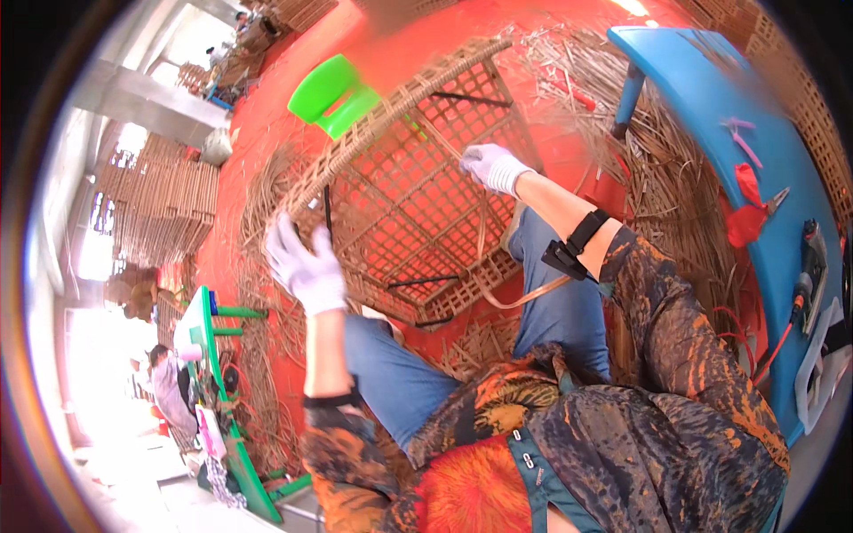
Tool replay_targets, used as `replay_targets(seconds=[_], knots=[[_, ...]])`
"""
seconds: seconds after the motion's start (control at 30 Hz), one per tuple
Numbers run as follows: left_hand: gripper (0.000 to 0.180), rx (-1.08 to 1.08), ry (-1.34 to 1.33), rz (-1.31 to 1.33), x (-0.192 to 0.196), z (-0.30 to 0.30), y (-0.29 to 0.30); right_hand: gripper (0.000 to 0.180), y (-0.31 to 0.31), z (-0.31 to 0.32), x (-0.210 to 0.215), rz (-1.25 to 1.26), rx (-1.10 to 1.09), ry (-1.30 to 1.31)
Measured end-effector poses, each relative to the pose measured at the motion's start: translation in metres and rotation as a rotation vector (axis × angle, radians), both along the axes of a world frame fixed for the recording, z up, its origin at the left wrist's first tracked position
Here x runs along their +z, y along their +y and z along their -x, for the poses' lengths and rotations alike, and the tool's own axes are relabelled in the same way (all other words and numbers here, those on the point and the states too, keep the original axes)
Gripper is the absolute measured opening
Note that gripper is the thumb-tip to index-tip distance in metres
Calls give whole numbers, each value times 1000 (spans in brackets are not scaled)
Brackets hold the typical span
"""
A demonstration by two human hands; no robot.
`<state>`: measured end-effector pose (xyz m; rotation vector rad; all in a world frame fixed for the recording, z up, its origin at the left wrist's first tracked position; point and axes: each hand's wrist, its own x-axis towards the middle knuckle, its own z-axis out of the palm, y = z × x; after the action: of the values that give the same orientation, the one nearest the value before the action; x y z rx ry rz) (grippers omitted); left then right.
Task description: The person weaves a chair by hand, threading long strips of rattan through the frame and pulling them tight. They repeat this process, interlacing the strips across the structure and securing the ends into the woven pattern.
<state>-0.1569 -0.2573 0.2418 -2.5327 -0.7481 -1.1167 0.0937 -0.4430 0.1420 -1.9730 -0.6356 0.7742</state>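
Before me a woven rattan panel (404, 218), with an open lattice, a thick woven rim and dark braces, stands tilted over the floor. My left hand (306, 266), in a white glove, is at its left corner with fingers and thumb spread; whether it touches the rim I cannot tell. Over the panel's right part, my gloved right hand (493, 169) is closed in a pinch on a thin tan cane strip. Part of a cane strip (524, 298) loops below the panel and across my right knee; I cannot tell if both are one piece.
A bright green plastic stool (333, 93) stands beyond the panel. On my right, a blue table (711, 98) carries pliers (777, 200) and a corded power tool (809, 275). Cane scraps (577, 80) litter the red floor. A green-framed table (227, 400) stands left, with people beyond.
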Motion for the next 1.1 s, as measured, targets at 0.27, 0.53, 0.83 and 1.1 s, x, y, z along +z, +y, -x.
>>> replay_targets(seconds=[0.27, 0.53, 0.83, 1.1], knots=[[64, 250, 294, 29, -49, 4, 63, 31, 8, 17, -22, 58, 142, -153], [75, 320, 482, 174, -15, -6, 48, 30, -1, 19, -10, 108, 190, -218], [83, 298, 427, 205, -28, -16, 29, 25, -6, 22, -18, 150, 110, -407], [83, 224, 339, 196, -27, -7, 27, 26, 3, 53, 12, 331, 165, -505]])
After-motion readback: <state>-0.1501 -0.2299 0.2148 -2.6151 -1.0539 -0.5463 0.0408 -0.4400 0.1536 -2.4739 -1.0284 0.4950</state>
